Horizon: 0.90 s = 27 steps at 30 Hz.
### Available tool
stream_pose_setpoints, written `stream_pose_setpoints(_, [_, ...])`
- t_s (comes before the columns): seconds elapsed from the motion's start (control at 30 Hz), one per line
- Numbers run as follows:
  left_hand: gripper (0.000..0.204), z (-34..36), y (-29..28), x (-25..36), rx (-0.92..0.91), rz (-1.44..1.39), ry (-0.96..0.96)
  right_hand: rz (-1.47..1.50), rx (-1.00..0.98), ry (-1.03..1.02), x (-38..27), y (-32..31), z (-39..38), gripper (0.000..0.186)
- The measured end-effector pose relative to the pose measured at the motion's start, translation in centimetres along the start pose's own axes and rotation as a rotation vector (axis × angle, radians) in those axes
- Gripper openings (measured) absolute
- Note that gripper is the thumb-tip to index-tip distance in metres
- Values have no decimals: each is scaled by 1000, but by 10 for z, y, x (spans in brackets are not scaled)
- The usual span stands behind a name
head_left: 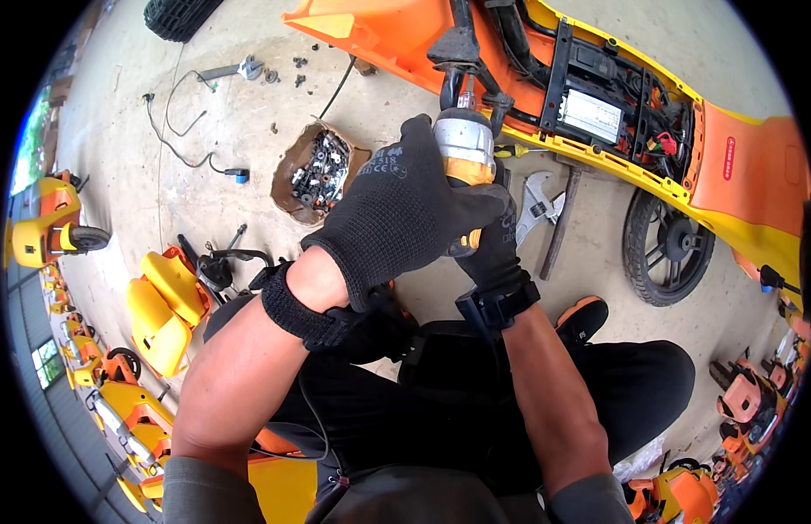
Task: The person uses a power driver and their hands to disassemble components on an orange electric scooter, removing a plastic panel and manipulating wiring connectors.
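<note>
A yellow and silver impact driver (465,144) points away from me, its bit at the dark metal fork-like part (458,52) on the front of an orange and yellow electric scooter (558,144). Over the driver's rear and left side lies my left hand (405,214), in a black knit glove and closed around the body. Beneath and to the right, my gloved right hand (494,244) is wrapped round the driver's grip, partly hidden by the left. The exact contact between bit and fastener is too small to make out.
Left of my hands is an open bag of mixed bolts and nuts (318,173). Right of them lie an adjustable wrench (536,205) and a hammer (561,223). Another adjustable wrench (235,69), a thin cable (174,131) and yellow panels (165,310) lie on the floor.
</note>
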<state>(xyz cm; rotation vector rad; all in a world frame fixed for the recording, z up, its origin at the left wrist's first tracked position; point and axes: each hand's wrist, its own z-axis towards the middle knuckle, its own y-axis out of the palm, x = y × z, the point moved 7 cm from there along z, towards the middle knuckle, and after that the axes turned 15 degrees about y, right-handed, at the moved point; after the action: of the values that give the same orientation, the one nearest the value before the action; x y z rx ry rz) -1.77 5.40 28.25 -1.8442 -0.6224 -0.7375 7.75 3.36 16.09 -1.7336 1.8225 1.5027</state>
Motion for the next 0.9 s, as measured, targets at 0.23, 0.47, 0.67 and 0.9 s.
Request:
stream_pose_setpoints(0.23, [72,-1,1,-2,2,-12,-29,456,-121,119,14,-1,5,45])
stream_pose_setpoints(0.47, [71,-1,0,-4,10,-24,-28,693,-244,146,26,-5,12,48])
stream_pose_setpoints(0.67, [66,-1,-1,-2,15,-16,3,501,-122,82,26,-7,11,40])
stream_pose_setpoints(0.9, [67,1,-1,-4,41,-20,56,474,-106,97,37,-11,15,40])
